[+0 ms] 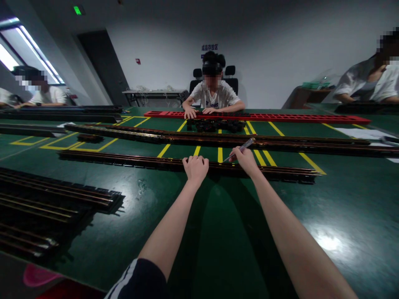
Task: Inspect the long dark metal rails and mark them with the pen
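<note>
A long dark rail assembly (149, 161) with thin copper-coloured strips lies across the green table (218, 232) in front of me. My left hand (195, 168) rests on its middle, fingers bent over the rail and closed on it. Slightly to the right, my right hand (245, 160) holds a slim clear-handled tool (246, 145) like a screwdriver or pen. The tool slants down to the left, and its tip is at the rail's upper edge. Whether the tip touches the rail is too small to tell.
Longer dark rails (193, 139) lie just beyond. More rails (46, 191) are stacked at the left. Across the table a person (215, 95) has both hands near a red slotted rail (280, 118) and black parts (215, 125). Other people sit far left and right.
</note>
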Available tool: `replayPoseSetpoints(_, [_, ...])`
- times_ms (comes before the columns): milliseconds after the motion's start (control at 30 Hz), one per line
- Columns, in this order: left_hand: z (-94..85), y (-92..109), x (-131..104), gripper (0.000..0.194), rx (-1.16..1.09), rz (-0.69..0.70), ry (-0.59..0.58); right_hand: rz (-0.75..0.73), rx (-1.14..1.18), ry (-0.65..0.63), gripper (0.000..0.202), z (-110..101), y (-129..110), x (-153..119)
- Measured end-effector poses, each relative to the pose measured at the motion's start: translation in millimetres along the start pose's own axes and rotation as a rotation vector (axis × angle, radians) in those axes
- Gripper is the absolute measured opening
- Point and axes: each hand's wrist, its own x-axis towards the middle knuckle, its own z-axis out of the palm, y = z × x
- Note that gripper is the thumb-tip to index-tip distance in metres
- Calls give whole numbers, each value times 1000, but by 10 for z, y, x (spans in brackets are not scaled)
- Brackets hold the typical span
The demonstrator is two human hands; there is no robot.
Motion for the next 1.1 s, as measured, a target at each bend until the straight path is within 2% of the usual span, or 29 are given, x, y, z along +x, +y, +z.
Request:
replayPoseSetpoints(367, [-54, -90, 22, 42, 10, -54, -3, -6, 34, -6, 25, -20, 14, -12])
replayPoseSetpoints(700, [-37, -95, 22, 43, 69, -50, -2, 40, 50, 86, 26, -61, 86, 39])
replayPoseSetpoints(1100, [-22, -62, -30, 44, 66, 76, 35, 32, 72, 67, 25, -50, 79, 15])
